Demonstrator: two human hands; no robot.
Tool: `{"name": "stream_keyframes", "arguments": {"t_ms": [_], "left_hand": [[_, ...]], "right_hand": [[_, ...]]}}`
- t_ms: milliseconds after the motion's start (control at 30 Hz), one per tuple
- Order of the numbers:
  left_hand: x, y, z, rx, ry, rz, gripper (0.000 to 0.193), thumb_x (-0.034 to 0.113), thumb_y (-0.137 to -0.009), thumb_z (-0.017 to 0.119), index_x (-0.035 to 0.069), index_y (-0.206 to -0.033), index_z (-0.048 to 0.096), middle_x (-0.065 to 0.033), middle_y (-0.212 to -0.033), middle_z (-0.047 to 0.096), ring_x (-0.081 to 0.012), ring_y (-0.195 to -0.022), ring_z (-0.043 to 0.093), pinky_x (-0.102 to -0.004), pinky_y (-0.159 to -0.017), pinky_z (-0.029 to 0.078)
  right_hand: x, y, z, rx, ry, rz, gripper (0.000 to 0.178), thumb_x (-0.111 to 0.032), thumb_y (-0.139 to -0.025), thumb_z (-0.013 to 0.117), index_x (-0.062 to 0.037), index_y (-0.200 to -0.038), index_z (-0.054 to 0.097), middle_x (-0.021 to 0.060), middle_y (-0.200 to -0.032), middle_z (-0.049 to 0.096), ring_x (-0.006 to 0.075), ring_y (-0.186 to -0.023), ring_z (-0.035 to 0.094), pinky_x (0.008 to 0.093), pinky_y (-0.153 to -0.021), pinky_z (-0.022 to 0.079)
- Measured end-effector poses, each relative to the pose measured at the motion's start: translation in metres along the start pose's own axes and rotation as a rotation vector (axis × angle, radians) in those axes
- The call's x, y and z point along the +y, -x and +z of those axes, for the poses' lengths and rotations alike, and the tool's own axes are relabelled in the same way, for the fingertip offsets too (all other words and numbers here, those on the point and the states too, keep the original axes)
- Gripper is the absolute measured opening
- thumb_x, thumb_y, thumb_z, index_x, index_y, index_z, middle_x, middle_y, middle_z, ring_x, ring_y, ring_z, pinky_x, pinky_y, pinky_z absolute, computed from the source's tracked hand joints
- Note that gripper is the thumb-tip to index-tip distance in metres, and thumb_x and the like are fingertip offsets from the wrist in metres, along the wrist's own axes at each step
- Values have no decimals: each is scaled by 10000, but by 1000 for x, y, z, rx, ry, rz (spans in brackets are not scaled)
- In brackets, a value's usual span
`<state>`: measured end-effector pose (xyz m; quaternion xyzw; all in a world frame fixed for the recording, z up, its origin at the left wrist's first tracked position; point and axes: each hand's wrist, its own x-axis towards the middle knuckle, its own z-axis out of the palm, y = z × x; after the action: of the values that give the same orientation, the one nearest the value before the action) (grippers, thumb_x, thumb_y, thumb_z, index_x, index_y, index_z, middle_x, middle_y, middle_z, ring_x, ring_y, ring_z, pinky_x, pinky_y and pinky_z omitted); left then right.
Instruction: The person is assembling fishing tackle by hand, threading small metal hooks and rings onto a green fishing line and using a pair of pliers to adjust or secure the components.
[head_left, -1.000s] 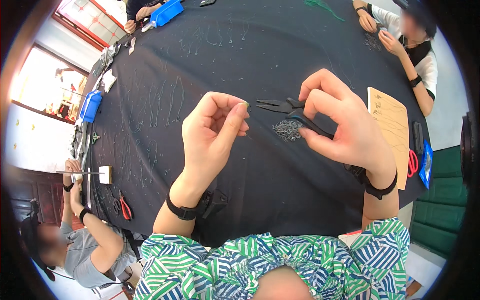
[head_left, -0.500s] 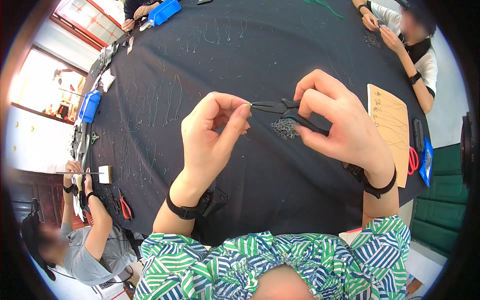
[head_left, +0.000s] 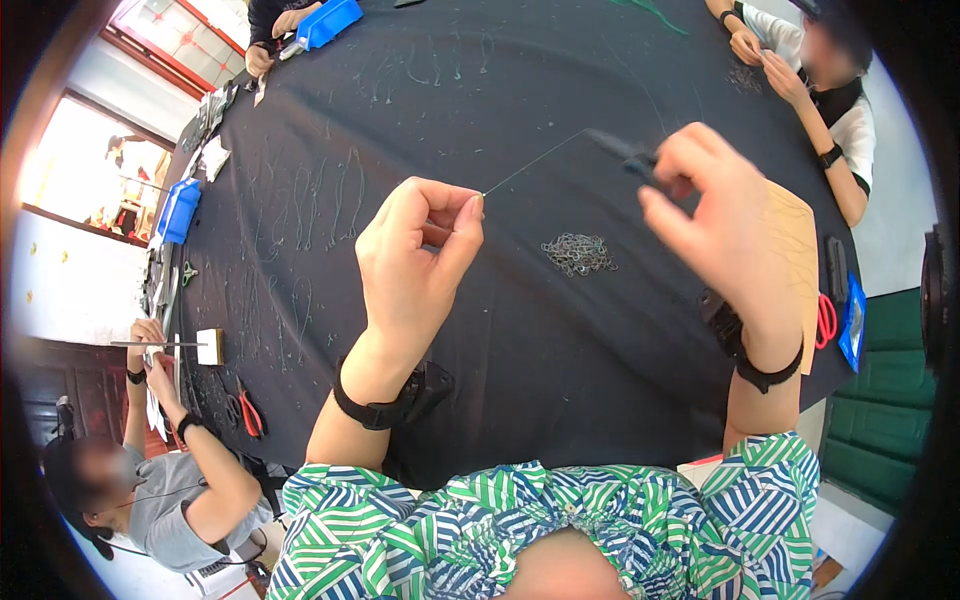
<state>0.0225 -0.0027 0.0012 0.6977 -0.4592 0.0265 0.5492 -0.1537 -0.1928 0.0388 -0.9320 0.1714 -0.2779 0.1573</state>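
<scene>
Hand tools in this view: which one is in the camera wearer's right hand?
The dark pliers, blurred but held in the right hand; the red-handled tool at lower left and red-looped tool at far right lie unheld.

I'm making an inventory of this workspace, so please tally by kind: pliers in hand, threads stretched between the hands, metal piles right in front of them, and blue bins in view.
Dark pliers, at the right hand: 1
Green thread, from the left hand: 1
Pile of metal pieces: 1
Blue bins, far and left: 2
Total: 5
</scene>
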Motion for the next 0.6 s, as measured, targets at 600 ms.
{"name": "stream_keyframes", "arguments": {"t_ms": [600], "left_hand": [[-3, 1, -7, -4, -18, 12, 45, 31, -934, 632, -7, -914, 616, -33, -818, 640, -55, -670, 622, -189, -558, 528]], "right_hand": [[96, -14, -18, 42, 454, 439, 276, -250, -787, 655, 10, -825, 570, 188, -837, 611, 370, -842, 616, 430, -750, 479]]}}
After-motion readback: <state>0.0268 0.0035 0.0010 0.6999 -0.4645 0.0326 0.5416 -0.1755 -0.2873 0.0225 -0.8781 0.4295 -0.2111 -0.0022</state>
